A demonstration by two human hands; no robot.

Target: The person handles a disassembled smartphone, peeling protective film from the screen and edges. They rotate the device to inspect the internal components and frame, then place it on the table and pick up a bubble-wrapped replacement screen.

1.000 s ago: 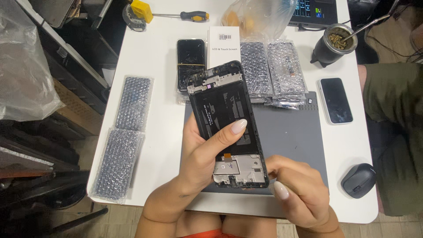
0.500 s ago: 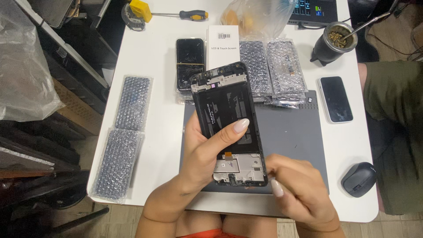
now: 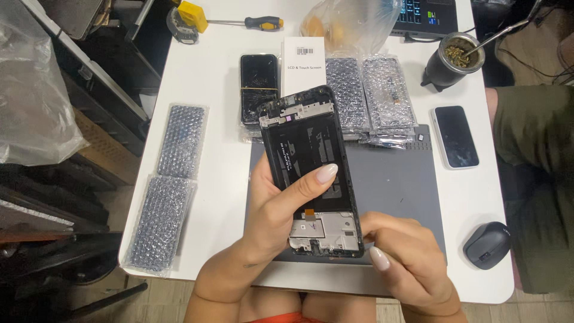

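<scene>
We hold a black phone screen frame (image 3: pixel 311 173) upright over the grey mat (image 3: pixel 400 191) near the surface's front edge, our left hand (image 3: pixel 281 209) clasping it. Our right hand (image 3: pixel 406 263) pinches its bottom corner; freeing that corner probably needs careful prying.

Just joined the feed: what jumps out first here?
An opened phone frame, back side up, is held over the grey mat by the left hand, with the right hand at its lower corner. Bubble-wrapped packs lie at the table's left edge.
</scene>
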